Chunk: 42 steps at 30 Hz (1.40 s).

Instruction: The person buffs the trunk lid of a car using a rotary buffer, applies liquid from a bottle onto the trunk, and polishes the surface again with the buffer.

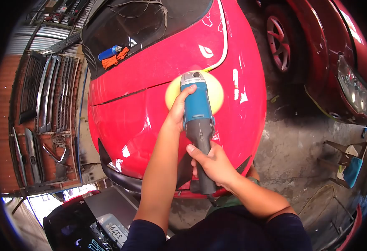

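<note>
A blue and black power polisher (198, 104) with a round yellow pad (216, 90) lies over the red car panel (129, 113), the pad against the paint. Near the tool's head, my left hand (178, 106) grips the blue body, its thumb on top. My right hand (213, 163) is wrapped round the black rear handle, thumb over the upper side. The cord leaves the handle's lower end by my body. The underside of the pad is hidden.
A blue can (109, 52) and an orange cloth (114, 59) rest near the car's glass. Grilles (52, 94) hang at the left. Another red car (317, 50) stands at the right, above a chair (345, 161). A dark vehicle (72, 226) is at the lower left.
</note>
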{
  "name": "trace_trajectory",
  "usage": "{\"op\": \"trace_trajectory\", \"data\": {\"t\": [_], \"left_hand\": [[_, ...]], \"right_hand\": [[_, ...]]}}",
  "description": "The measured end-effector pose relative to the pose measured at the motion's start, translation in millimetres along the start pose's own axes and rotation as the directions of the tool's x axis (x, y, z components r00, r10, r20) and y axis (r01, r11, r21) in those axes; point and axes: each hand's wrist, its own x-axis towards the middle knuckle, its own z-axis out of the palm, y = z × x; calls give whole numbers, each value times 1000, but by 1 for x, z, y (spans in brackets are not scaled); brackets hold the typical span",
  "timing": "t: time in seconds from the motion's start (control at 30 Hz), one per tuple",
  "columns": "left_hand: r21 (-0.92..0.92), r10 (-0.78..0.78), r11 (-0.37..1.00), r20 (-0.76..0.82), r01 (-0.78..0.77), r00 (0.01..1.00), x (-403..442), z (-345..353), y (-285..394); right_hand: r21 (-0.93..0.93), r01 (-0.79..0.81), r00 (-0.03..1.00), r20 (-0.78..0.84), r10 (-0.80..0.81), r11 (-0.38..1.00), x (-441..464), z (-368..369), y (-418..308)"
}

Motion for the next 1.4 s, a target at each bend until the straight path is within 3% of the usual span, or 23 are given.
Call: {"op": "trace_trajectory", "data": {"t": [0.1,0.33,0.53,0.87,1.03,1.1,1.17,1.23,1.4], "left_hand": [[-23,113,993,31,-112,993,13,2,-7],[-41,108,994,45,-106,993,20,-6,-12],[-3,86,996,-61,-87,994,-22,-64,-8],[-30,236,968,-250,-251,939,-81,-186,19],[-66,266,958,-172,-281,948,-79,-169,12],[-112,196,968,-221,-224,956,-69,-153,-6],[-63,244,964,-172,-258,954,-55,-133,-26],[-95,164,981,-41,-167,986,-39,-116,-39],[-19,102,995,33,-101,994,-5,-64,-43]], "right_hand": [[-71,13,1000,-10,-14,997,-9,-4,-15],[-50,2,1000,-15,-3,999,-7,-6,-12],[18,-24,995,92,23,1000,12,21,33],[-189,29,976,217,13,982,99,82,99],[-193,44,981,195,-6,980,86,77,90],[-160,85,975,217,-48,983,71,56,93],[-191,18,993,114,4,981,47,41,88],[-203,19,1000,20,-15,979,28,28,85],[-138,53,991,-117,-69,989,24,6,84]]}}
